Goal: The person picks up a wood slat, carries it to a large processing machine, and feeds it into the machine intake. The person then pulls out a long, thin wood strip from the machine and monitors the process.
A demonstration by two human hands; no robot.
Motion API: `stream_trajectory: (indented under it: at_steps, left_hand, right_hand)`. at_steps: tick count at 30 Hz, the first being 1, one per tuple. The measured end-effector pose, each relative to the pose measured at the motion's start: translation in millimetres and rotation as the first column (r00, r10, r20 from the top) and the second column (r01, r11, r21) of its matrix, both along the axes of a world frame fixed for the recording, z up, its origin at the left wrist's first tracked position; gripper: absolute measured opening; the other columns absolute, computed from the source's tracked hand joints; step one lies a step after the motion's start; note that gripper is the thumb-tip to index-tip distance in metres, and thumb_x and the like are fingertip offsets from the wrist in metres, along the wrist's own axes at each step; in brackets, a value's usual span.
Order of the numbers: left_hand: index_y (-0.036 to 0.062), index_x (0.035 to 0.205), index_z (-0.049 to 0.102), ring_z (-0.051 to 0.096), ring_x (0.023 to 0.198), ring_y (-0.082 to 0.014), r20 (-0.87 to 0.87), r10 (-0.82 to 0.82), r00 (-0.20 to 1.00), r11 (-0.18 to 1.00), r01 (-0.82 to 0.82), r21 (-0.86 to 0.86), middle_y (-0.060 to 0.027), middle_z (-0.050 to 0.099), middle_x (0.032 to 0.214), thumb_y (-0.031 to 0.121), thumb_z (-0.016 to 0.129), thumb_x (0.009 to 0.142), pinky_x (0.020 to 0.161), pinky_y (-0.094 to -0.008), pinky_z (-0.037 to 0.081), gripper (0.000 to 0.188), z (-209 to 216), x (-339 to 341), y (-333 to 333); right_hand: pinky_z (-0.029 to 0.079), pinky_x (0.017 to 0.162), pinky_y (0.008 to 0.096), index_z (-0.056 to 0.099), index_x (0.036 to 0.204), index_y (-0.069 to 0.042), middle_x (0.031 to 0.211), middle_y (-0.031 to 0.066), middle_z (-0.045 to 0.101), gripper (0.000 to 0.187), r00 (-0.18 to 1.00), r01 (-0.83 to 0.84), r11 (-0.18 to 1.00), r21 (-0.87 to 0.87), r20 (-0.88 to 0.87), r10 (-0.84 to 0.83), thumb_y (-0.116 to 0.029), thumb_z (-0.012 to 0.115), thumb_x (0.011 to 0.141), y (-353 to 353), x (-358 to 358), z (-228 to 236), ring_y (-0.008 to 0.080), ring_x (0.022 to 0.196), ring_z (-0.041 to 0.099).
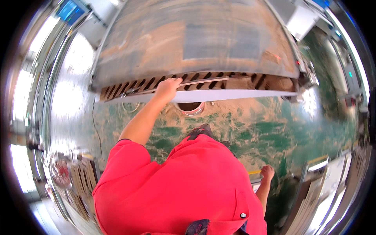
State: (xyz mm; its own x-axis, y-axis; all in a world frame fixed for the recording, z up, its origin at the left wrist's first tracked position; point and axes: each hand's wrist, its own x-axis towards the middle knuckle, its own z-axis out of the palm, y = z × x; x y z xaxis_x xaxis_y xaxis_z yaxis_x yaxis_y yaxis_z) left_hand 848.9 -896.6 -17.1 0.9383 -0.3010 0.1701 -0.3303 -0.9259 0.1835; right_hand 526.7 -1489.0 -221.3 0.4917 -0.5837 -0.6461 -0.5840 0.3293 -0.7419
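Note:
My left hand [167, 90] is closed around a long thin rod [203, 81]. The rod lies slantwise over a slotted trough [149, 84] along the near edge of a wide, dusty machine bed [164, 43]. Heaped brown dust [239, 82] fills the trough's right part, close to the rod's far end. Down at my right side, my right hand [268, 171] has its fingers curled in. Whatever it may hold is hidden, and a yellow strip [254, 172] shows beside it.
Below the trough's white front strip [235, 94] stands a bucket [191, 109] with a dark inside. Brown dust streaks the green floor [258, 133]. Stacked boards stand behind me at left [82, 178] and right [305, 199]. A blue-lit screen [70, 11] is far left.

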Motion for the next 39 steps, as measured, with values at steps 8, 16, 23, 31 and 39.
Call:
stream_trajectory:
  at_steps: [8, 16, 23, 31, 39]
  left_hand:
    - [0.0068, 0.082, 0.055, 0.060, 0.076, -0.0276, 0.180, -0.161, 0.970, 0.982, 0.176, -0.073, -0.0081, 0.058, 0.074, 0.008, 0.055, 0.070, 0.064, -0.0399, 0.047, 0.012, 61, -15, -81]
    - [0.0095, 0.081, 0.058, 0.059, 0.077, -0.0196, 0.234, -0.362, 0.902, 0.922, 0.383, -0.051, -0.0041, 0.060, 0.075, 0.014, 0.057, 0.073, 0.069, -0.0327, 0.045, 0.009, 83, -14, -155]
    - [0.0100, 0.082, 0.056, 0.057, 0.081, -0.0180, 0.231, -0.408, 0.883, 0.904, 0.426, -0.032, -0.0015, 0.060, 0.076, 0.015, 0.059, 0.073, 0.072, -0.0304, 0.042, 0.011, 91, 20, -144]
    - [0.0059, 0.111, 0.053, 0.051, 0.105, -0.0288, 0.121, -0.083, 0.989, 0.869, 0.131, -0.478, -0.0121, 0.055, 0.111, 0.025, 0.057, 0.084, 0.090, -0.0394, 0.041, 0.034, 75, 20, -86]
    - [0.0070, 0.101, 0.058, 0.057, 0.094, -0.0360, -0.531, 0.431, 0.730, 0.763, -0.609, -0.218, -0.0167, 0.060, 0.098, 0.033, 0.055, 0.084, 0.080, -0.0445, 0.046, 0.031, -58, -136, -8]
  right_hand:
    - [0.045, 0.081, 0.0286, 0.053, 0.114, 0.000, 0.102, 0.0088, 0.057, 0.031, 0.676, -0.311, 0.718, -0.623, 0.386, 0.628, -0.005, 0.056, 0.084, 96, 235, 203, 0.0176, 0.091, 0.056]
    - [0.039, 0.087, 0.0400, 0.056, 0.105, -0.002, 0.101, 0.0135, 0.056, 0.030, 0.063, -0.279, -0.140, -0.950, -0.163, 0.985, -0.008, 0.063, 0.076, 237, 300, 316, 0.0330, 0.097, 0.050]
    - [0.041, 0.071, 0.0400, 0.055, 0.083, -0.001, 0.082, 0.0122, 0.054, 0.011, 0.181, -0.287, -0.035, -0.957, -0.090, 0.979, -0.003, 0.062, 0.076, 262, 330, 293, 0.0322, 0.080, 0.049]
    - [0.043, 0.063, 0.0346, 0.057, 0.079, 0.000, 0.073, 0.0106, 0.055, 0.009, 0.395, -0.358, 0.241, -0.902, 0.087, 0.915, -0.001, 0.065, 0.074, 252, 461, 251, 0.0255, 0.067, 0.053]
    - [0.044, 0.069, 0.0395, 0.059, 0.078, -0.002, 0.077, 0.0119, 0.058, 0.009, 0.471, -0.202, 0.022, -0.979, -0.078, 0.878, -0.004, 0.066, 0.072, 242, 679, 199, 0.0287, 0.076, 0.055]
